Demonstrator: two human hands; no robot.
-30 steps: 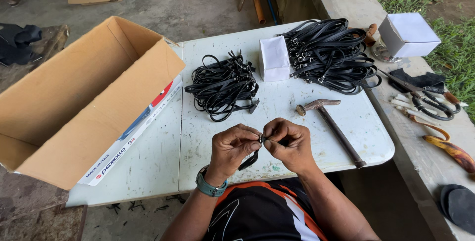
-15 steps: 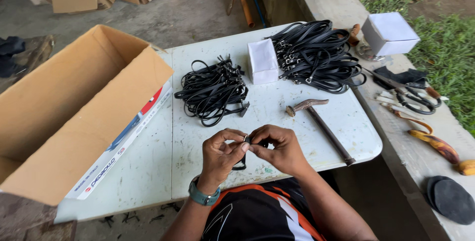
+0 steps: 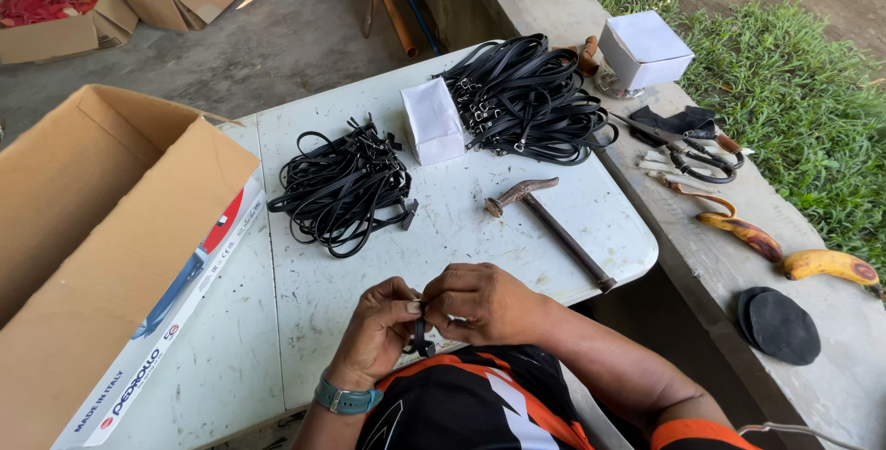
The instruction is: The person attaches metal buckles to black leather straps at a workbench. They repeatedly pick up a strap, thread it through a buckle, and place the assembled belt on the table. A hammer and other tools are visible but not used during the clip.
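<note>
Both grips are pressed together on one thing: your left hand and right hand meet at the near edge of the tabletop, fingertips pinching a short black strap between them, just above your lap.

Largest first: an open cardboard box fills the left side, tipped with its mouth toward you. On the far right of the tabletop lies a big heap of straps, and nearer the middle-left a smaller bundle. Between the two stands a small white box. A hammer lies near your right hand, head toward the far side, handle running to the right edge.

You should find the strap light and limp, judging by how the heaped ones loop and sag. It looks smooth, so it could slide between dry fingers. Any metal fitting at its end would be the one stiff part and the sounder place to pinch; take the band itself close to that end so it does not flop.

Much of it is hidden from you. Your fingers cover nearly all of the strap, and only a short dark tail shows below them. Whether a buckle or rivet sits in the pinch cannot be told. The inside of the cardboard box is mostly out of sight, and the small fittings in the heaps are too fine to make out.
</note>
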